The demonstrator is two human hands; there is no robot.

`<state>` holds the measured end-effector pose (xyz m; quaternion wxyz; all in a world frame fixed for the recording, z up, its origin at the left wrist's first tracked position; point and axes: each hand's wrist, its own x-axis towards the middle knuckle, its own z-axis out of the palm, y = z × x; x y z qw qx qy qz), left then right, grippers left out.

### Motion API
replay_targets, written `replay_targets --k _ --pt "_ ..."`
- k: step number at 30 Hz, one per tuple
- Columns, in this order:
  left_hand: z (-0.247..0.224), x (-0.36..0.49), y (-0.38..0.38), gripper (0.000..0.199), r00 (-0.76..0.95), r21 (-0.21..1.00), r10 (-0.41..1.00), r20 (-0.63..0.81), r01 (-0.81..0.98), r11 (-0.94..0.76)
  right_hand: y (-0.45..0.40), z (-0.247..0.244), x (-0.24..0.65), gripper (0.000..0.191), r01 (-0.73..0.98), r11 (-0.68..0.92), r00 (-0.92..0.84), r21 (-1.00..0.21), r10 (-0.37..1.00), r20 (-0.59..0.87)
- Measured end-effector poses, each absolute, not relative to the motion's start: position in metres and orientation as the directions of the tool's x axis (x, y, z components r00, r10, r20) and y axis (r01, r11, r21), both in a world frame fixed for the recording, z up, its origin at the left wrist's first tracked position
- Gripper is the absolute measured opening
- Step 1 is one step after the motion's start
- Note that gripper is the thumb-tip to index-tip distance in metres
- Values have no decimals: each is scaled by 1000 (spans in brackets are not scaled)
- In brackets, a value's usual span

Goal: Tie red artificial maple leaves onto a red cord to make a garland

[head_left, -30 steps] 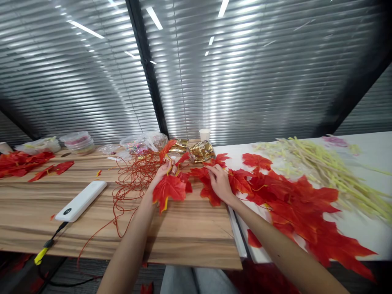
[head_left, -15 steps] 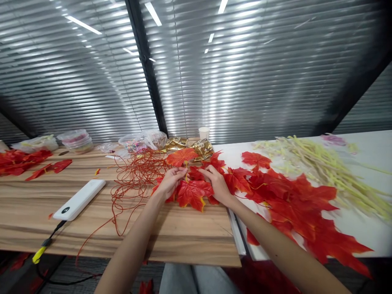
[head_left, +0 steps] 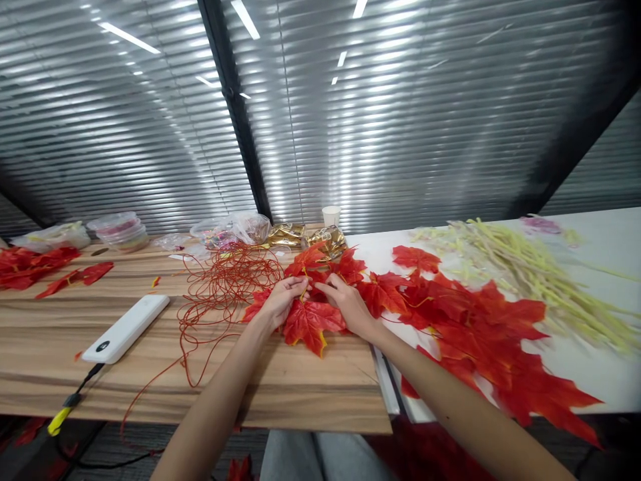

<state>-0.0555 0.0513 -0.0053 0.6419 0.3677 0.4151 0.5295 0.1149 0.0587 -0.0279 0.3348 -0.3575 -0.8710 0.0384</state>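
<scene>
Maple leaf (head_left: 311, 326), artificial and red, lies just below the left hand (head_left: 282, 302), whose fingertips look pinched together on its yellow stem (head_left: 302, 298). Just beside that grip, the right hand (head_left: 348, 306) has bent fingers; whether they clamp anything, I cannot tell. To the right of the grip, other maple leaves (head_left: 491, 334) trail away in a mass, seemingly already joined; to its left, tangled red cord (head_left: 235, 270) lies loose, most of it apparently unused so far.

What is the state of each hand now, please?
Left hand: closed, pinching a red artificial maple leaf at its stem.
Right hand: fingers partly curled; grip cannot be told.
</scene>
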Motion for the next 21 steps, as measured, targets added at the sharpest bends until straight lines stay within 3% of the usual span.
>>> replay_targets --k 21 --pt "1 -55 47 27 181 920 963 -202 -303 250 54 -20 115 29 691 722 -606 -23 597 525"
